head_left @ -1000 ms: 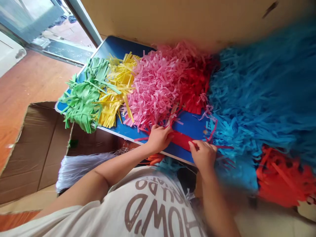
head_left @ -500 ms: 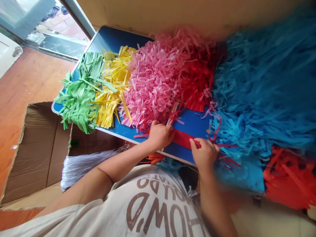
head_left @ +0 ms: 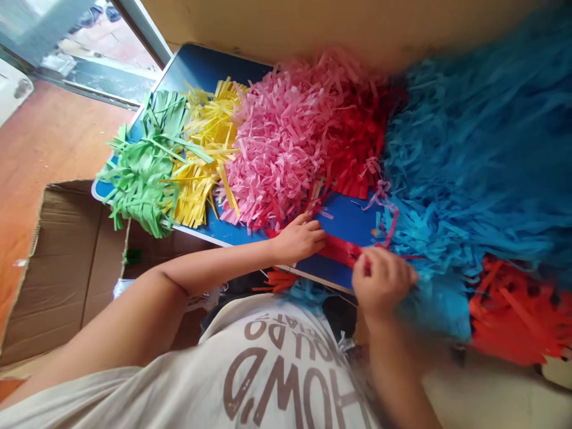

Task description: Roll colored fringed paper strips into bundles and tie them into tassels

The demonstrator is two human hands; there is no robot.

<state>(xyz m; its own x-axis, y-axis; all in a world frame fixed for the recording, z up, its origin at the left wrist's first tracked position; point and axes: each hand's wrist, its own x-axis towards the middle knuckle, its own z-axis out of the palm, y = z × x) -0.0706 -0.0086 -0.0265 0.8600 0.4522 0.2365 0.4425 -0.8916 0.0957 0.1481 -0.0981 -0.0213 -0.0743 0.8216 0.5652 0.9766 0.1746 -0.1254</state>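
Left hand (head_left: pixel 302 239) curled, gripping red strip (head_left: pixel 340 250) on worktop (head_left: pixel 328 271), near side; right hand (head_left: pixel 383 280) closed on strip's right end.

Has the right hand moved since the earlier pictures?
Yes: against the blue tabletop, the right hand has shifted rightward in the picture, toward the blue fringe pile.

We see bright daylight at the upper-left doorway (head_left: pixel 118 50); right hand (head_left: pixel 384 283), motion-blurred; blue fringed strips (head_left: pixel 504 137), dim, smeared toward the upper-right corner.
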